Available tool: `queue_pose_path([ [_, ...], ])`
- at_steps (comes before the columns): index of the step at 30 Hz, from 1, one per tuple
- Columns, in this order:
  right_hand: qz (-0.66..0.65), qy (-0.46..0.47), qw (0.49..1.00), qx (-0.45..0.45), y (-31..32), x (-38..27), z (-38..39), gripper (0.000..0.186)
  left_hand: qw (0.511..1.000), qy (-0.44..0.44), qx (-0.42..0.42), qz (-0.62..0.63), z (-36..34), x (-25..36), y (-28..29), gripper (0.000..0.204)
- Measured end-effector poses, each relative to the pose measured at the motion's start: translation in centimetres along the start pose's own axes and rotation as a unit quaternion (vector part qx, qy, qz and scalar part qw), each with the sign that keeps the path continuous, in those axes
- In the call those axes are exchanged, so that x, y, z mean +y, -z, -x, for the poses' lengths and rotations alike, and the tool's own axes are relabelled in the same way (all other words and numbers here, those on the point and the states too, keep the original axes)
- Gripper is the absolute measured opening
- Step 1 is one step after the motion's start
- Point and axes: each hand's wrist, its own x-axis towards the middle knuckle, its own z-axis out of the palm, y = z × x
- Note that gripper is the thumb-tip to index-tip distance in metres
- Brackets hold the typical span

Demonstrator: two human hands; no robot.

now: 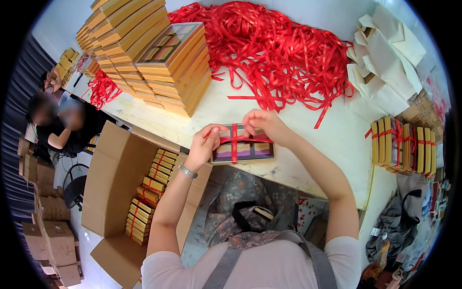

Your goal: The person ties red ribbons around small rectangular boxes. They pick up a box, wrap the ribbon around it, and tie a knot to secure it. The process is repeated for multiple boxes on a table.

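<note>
A flat gift box (252, 151) with a clear lid and coloured contents lies on the table in front of me. Red ribbon (234, 149) crosses it lengthwise and widthwise, meeting near the middle. At the box's left side, my left hand (206, 142) is closed in a pinch, with a bit of red ribbon showing at its fingers. Over the far right part of the box, my right hand (267, 125) is also closed, fingertips pinched at the ribbon near the crossing. The exact grip of the right fingertips is partly hidden.
A big heap of red ribbons (284, 53) lies at the back, beside tall stacks of gold boxes (173, 72). An open carton (108, 178) at left holds ribboned boxes. More ribboned boxes (404, 147) and white paper bags (385, 62) stand at right. Another person (60, 120) sits far left.
</note>
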Motion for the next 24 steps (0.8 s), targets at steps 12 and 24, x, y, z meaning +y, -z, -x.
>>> queue_pose_path([
  [12, 0.595, 0.292, 0.741, -0.108, -2.3, -0.6, 3.4, 0.008, 0.993, -0.04, -0.034, 0.103, 1.8, -1.9, -0.1, 0.029],
  [24, 0.611, 0.266, 0.735, -0.126, -2.4, -0.1, 3.5, 0.014, 0.761, -0.205, 0.071, -0.612, 5.9, 4.4, -1.6, 0.024],
])
